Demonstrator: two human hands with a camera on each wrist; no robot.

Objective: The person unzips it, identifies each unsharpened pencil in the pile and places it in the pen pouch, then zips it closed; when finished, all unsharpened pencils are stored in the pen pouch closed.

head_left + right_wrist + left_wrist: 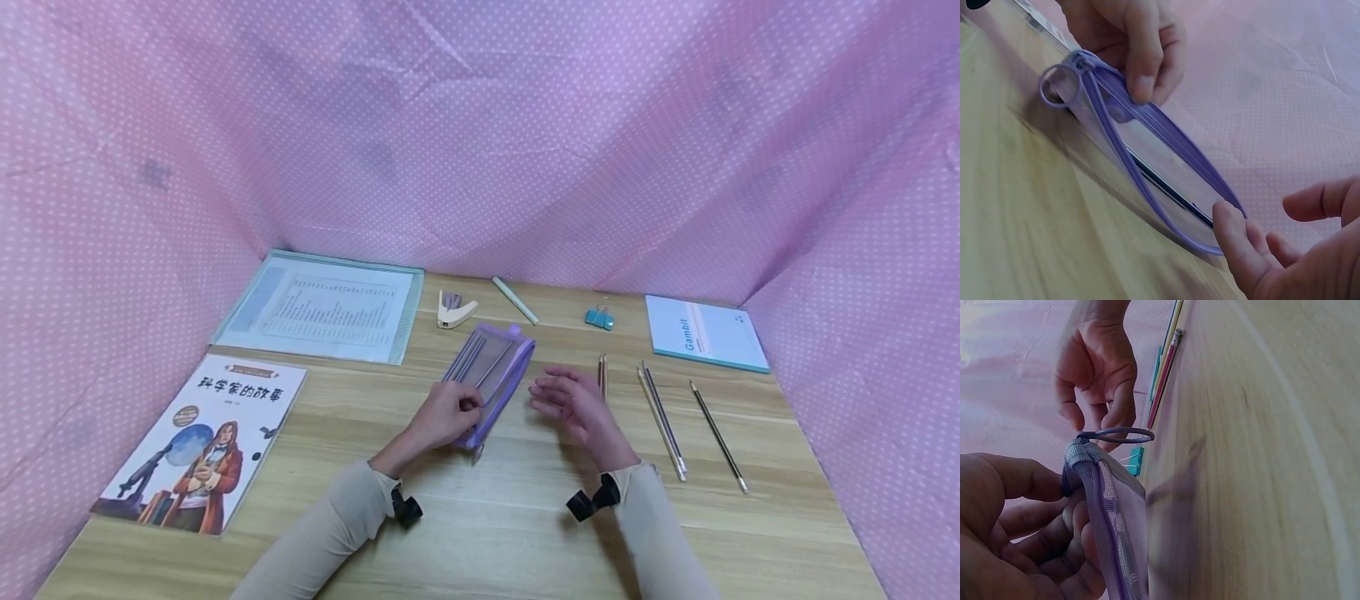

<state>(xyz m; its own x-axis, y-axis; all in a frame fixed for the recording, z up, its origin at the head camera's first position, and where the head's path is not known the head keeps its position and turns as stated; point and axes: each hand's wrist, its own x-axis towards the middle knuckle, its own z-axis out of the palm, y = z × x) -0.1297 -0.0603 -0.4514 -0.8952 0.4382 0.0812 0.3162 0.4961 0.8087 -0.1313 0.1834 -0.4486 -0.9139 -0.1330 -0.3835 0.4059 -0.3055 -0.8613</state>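
My left hand [446,414] pinches the edge of a purple mesh zip pencil case [507,387] at its near end, between thumb and fingers. Several pencils [467,358] show through the mesh. The right wrist view shows the case gaping along its zip, with a dark pencil [1169,189] inside. A purple ring [1150,434] hangs at the zip end by the left thumb. My right hand [573,408] hovers just right of the case, fingers loosely bent and holding nothing. Beside it lie more pencils [662,421], partly hidden by that hand, and a dark pencil [718,436].
Behind the case are a cream stapler [455,313], a pale green pen-like stick [515,300] and a teal binder clip [599,317]. A Gambit notebook [705,333] lies far right. At left are a document folder [322,308] and a picture book [202,442]. Pink dotted cloth [480,167] surrounds the table.
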